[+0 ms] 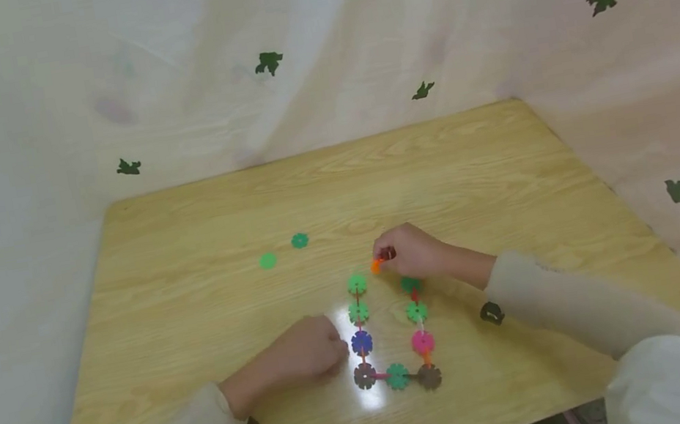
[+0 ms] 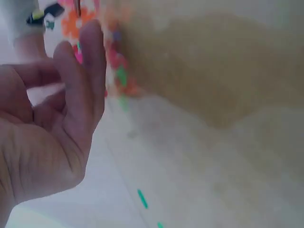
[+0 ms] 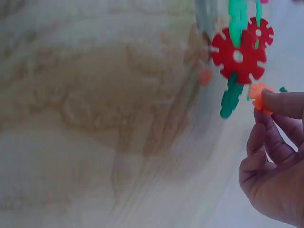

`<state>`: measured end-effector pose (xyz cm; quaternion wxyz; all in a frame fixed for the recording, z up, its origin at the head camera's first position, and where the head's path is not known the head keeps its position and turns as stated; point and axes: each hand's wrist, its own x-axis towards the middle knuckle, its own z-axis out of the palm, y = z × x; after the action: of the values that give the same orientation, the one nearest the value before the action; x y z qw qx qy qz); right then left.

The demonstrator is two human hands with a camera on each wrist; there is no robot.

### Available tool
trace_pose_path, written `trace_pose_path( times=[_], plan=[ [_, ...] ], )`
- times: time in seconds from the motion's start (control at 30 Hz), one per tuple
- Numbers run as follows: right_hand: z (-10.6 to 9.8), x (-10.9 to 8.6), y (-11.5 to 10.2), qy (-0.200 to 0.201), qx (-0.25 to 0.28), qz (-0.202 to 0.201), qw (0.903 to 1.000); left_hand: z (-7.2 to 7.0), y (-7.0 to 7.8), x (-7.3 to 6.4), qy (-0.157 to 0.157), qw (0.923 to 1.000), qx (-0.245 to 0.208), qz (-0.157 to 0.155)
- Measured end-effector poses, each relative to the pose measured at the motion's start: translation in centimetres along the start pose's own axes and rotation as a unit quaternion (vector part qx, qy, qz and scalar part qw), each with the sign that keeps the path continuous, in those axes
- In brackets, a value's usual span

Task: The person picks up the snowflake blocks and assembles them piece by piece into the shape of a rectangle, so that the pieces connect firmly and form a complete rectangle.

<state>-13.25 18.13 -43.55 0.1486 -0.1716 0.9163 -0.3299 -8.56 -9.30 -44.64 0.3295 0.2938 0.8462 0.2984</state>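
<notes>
My right hand (image 1: 411,251) pinches an orange snowflake building disc (image 3: 260,96) between thumb and fingertips. It is over the open far side of a U-shaped chain of interlocking snowflake discs, between a light green disc (image 1: 356,283) and a dark green disc (image 1: 410,284). To the left of the chain, my left hand (image 1: 308,348) has its fingertips right beside the blue disc (image 1: 362,342). In the left wrist view its fingers (image 2: 92,71) are loosely bent with nothing seen between them. A pink disc (image 1: 423,342) and brown discs (image 1: 429,376) form the chain's right side and near corners.
Two loose discs lie flat farther back, one light green (image 1: 267,260) and one dark green (image 1: 300,240). The wooden table (image 1: 182,229) meets a pale cloth (image 1: 173,83) with green leaf shapes behind it and along both sides.
</notes>
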Motion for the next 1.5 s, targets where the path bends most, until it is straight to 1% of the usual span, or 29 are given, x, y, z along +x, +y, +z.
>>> trace_pose_path(
  times=[0.07, 0.1, 0.13, 0.2, 0.23, 0.3, 0.37, 0.47, 0.57, 0.67, 0.77, 0.83, 0.9, 1.07, 1.1, 1.23, 1.3, 1.37, 1.5],
  plan=[
    [0.4, -0.2, -0.4, -0.008, -0.014, -0.015, 0.9998, -1.1, 0.0, 1.3, 0.044, 0.9984, -0.020, -0.029],
    [0.6, -0.3, -0.5, -0.008, -0.021, -0.021, 0.9995, -1.7, -0.1, 2.1, 0.064, 0.9961, -0.044, -0.042],
    [0.9, -0.3, -0.5, -0.008, -0.024, -0.025, 0.9994, -2.2, -0.2, 2.9, 0.079, 0.9926, -0.075, -0.053],
    [1.4, -0.4, -0.6, -0.006, -0.029, -0.033, 0.9990, -3.0, -0.4, 4.4, 0.093, 0.9850, -0.130, -0.065],
    [1.7, -0.4, -0.7, -0.004, -0.032, -0.037, 0.9988, -3.2, -0.5, 5.0, 0.095, 0.9805, -0.158, -0.068],
    [2.2, -0.4, -0.8, 0.000, -0.037, -0.043, 0.9984, -3.3, -0.8, 5.8, 0.088, 0.9753, -0.189, -0.075],
    [2.7, -0.3, -1.0, 0.002, -0.042, -0.050, 0.9979, -3.2, -0.8, 6.2, 0.080, 0.9716, -0.208, -0.080],
    [3.0, -0.2, -1.2, 0.007, -0.044, -0.057, 0.9974, -3.1, -0.8, 6.7, 0.075, 0.9679, -0.225, -0.083],
    [3.2, -0.1, -1.3, 0.010, -0.044, -0.063, 0.9970, -3.1, -0.7, 7.0, 0.072, 0.9617, -0.248, -0.091],
    [3.4, -0.1, -1.3, 0.009, -0.051, -0.066, 0.9965, -3.1, -0.8, 7.2, 0.068, 0.9527, -0.278, -0.102],
    [3.5, -0.1, -1.4, 0.010, -0.065, -0.069, 0.9955, -3.0, -0.8, 7.2, 0.065, 0.9429, -0.308, -0.108],
    [3.6, -0.1, -1.4, 0.014, -0.073, -0.073, 0.9946, -3.0, -0.9, 7.1, 0.067, 0.9380, -0.322, -0.108],
    [3.6, -0.1, -1.4, 0.019, -0.082, -0.079, 0.9933, -3.0, -0.9, 7.1, 0.068, 0.9351, -0.331, -0.106],
    [3.7, -0.1, -1.6, 0.028, -0.101, -0.103, 0.9892, -3.0, -0.8, 7.1, 0.070, 0.9340, -0.334, -0.105],
    [3.7, -0.1, -1.7, 0.030, -0.105, -0.109, 0.9880, -3.0, -0.8, 7.0, 0.071, 0.9324, -0.337, -0.109],
    [4.3, 0.2, -1.9, 0.042, -0.142, -0.151, 0.9774, -3.0, -1.2, 6.7, 0.081, 0.9209, -0.358, -0.131],
    [4.6, 0.4, -2.0, 0.052, -0.166, -0.176, 0.9690, -2.9, -1.4, 6.5, 0.085, 0.9133, -0.373, -0.139],
    [4.7, 0.6, -2.1, 0.062, -0.184, -0.194, 0.9615, -2.8, -1.6, 6.4, 0.093, 0.9088, -0.381, -0.142],
    [4.7, 1.0, -2.7, 0.059, -0.197, -0.213, 0.9552, -2.7, -1.8, 6.1, 0.106, 0.9027, -0.390, -0.146]
  ],
)
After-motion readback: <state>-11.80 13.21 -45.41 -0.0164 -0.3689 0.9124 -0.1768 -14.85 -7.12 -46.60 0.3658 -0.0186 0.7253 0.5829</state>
